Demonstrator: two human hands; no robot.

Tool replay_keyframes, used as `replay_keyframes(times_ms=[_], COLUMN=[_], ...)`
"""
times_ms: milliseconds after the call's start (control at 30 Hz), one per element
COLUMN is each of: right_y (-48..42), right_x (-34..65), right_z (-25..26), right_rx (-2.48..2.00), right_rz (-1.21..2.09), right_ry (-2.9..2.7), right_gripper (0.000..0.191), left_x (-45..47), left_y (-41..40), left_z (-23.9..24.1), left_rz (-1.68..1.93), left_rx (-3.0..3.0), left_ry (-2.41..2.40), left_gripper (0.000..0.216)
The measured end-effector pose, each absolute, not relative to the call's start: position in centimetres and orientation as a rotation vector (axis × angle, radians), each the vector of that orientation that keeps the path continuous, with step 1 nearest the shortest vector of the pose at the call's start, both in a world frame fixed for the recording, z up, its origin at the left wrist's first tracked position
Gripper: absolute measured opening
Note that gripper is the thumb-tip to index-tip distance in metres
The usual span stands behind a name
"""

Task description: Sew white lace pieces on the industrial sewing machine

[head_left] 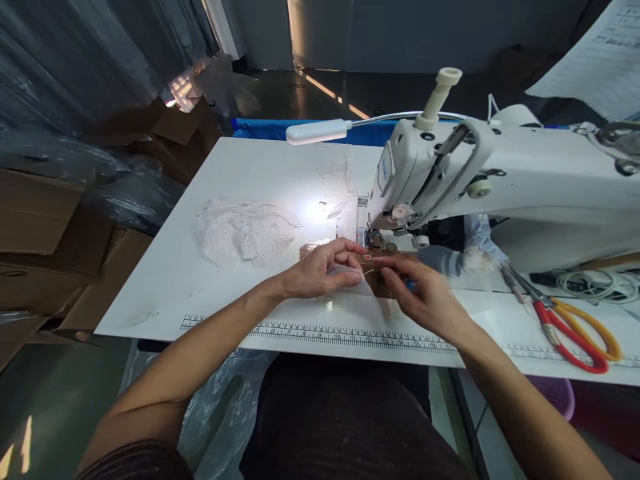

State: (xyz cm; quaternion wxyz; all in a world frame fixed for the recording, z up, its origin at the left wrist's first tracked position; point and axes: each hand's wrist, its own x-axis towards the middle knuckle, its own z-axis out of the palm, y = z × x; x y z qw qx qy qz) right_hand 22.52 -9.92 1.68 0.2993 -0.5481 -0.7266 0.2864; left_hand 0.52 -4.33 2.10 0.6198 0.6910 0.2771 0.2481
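Note:
My left hand (325,270) is closed on a piece of sheer white fabric (367,297), its thumb pressing the cloth against the fingers. Facing it, my right hand (427,290) has thumb and index finger brought close together; whatever lies between them is too small to make out. A small red-and-white tag (368,257) shows between the fingertips of both hands, with a pale thread just below it. Right behind the hands is the needle area of a white sewing machine (393,173). White lace pieces (245,233) lie on the table left of the machine.
A lamp (319,132) on a bendable neck lights the white table (165,280). Red-and-orange-handled scissors (570,327) rest at the right. A printed ruler strip (310,331) runs along the front edge. Cardboard boxes (45,213) and plastic wrap stand at the left.

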Motion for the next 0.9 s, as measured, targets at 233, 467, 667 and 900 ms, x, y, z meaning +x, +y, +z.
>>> replay_keyframes(times_ms=[233, 467, 667, 900], right_y=[-10.1, -10.0, -9.8, -9.3], right_x=[21.5, 21.1, 20.3, 23.7], right_z=[1.6, 1.5, 1.4, 0.4], right_rx=[-1.381, -1.382, -1.477, -1.598], right_rz=[1.286, 1.312, 0.998, 0.285], right_ry=[-1.579, -1.455, -1.616, -1.494], right_gripper=[0.029, 0.029, 0.016, 0.007], left_x=[0.6, 0.6, 0.6, 0.3], left_y=[-4.5, -4.5, -4.4, -4.3], left_z=[2.0, 1.4, 1.5, 1.7], left_rz=[0.579, 0.605, 0.637, 0.556], left_rx=[1.607, 1.619, 1.701, 1.739], left_ry=[0.641, 0.634, 0.586, 0.559], left_gripper=[0.042, 0.043, 0.039, 0.040])
